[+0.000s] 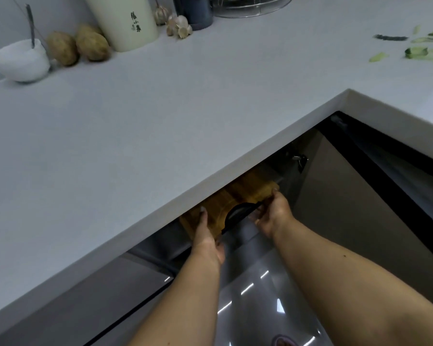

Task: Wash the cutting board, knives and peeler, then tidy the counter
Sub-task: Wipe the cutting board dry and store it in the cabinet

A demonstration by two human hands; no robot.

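Counter edge (160,196) hides most of the cutting board (245,193) both hands grip.

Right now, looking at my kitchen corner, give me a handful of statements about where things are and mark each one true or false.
1. Both hands hold the wooden cutting board below the counter edge. True: left hand and right hand each grip it.
2. The green peelings lie in the sink. False: they lie on the counter, far right.
3. Two potatoes sit beside the white bowl. True.
4. The garlic is inside the white bowl. False: it sits on the counter between the cream canister and a dark container.
5. The cutting board lies flat on the counter. False: it is under the countertop, partly hidden by it.
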